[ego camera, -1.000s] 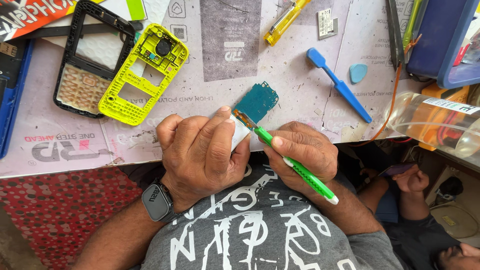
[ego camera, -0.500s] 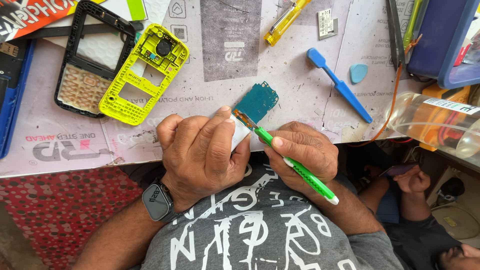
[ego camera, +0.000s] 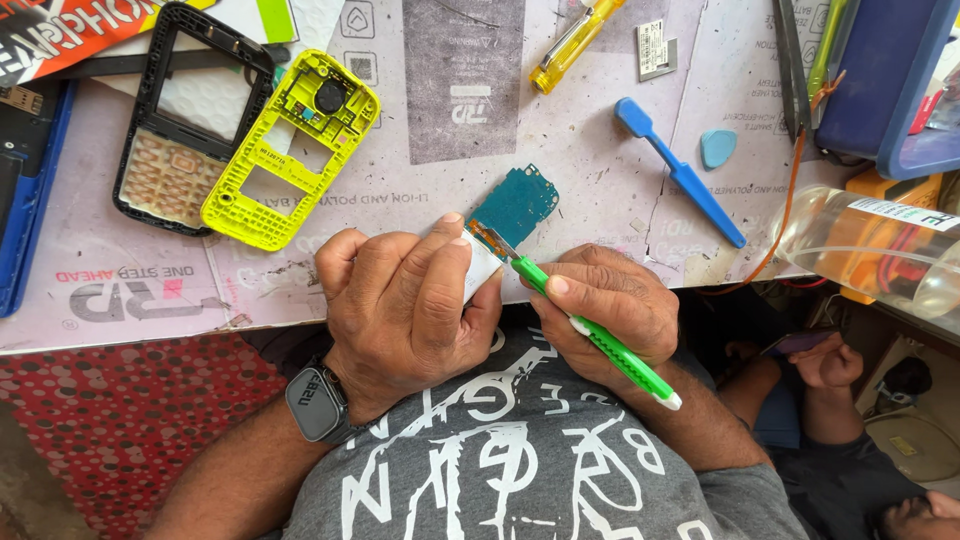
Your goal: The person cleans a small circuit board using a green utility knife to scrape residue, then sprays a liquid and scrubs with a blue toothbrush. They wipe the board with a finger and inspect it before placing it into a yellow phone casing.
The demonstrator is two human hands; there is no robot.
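Head view: circuit board (ego camera: 515, 208) between both hands.

- A pale printed work mat (ego camera: 330, 270) is covering the bench.
- A yellow phone frame (ego camera: 290, 150) is lying beside a black keypad frame (ego camera: 185, 115).
- A blue plastic pry tool (ego camera: 680, 172), a blue pick (ego camera: 717, 147) and a yellow-handled screwdriver (ego camera: 572, 42) are resting further right.
- A small grey label chip (ego camera: 655, 47) is lying near the screwdriver.

Scattered about — yellow phone frame (ego camera: 290, 150), black bezel (ego camera: 190, 115), blue pry tool (ego camera: 680, 172), yellow screwdriver (ego camera: 575, 42).
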